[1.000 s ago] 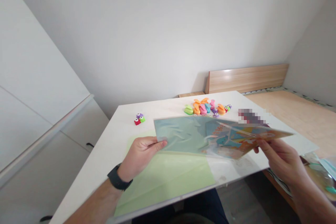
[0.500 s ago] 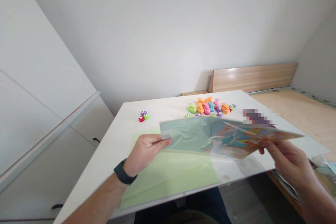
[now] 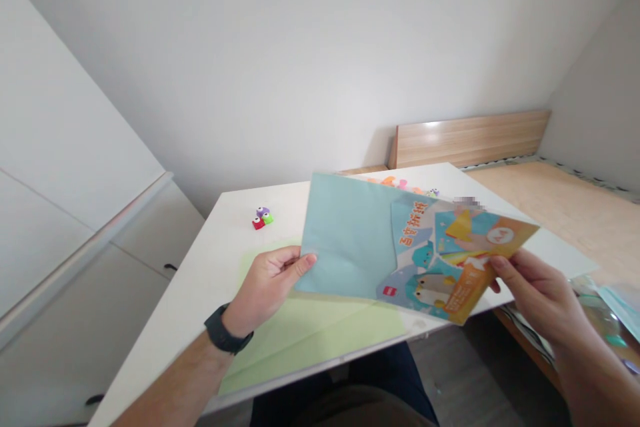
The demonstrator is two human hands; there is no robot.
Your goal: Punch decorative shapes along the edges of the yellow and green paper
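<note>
Both my hands hold a pack of origami paper [image 3: 380, 247], tilted up so its pale blue sheet and printed cover face me. The cover shows Chinese lettering, folded paper shapes and a penguin. My left hand [image 3: 265, 283] grips the pack's lower left edge, thumb on top. My right hand [image 3: 530, 293] pinches its orange right corner. A pale green paper sheet [image 3: 310, 347] lies on the white table [image 3: 200, 280] below my left hand. Several colourful craft punches [image 3: 395, 181] stand behind the pack, mostly hidden by it.
Small red, purple and green punches [image 3: 262, 218] stand on the table's far left. A clear plastic bag [image 3: 607, 313] lies low at right, beyond the table edge. White cabinets [image 3: 75, 280] rise at left; a wooden bed frame [image 3: 470, 139] lies beyond the table.
The pack has tilted up toward me, showing its printed face instead of a flattened, edge-on view. It now hides most of the colourful punches. The view has shifted slightly.
</note>
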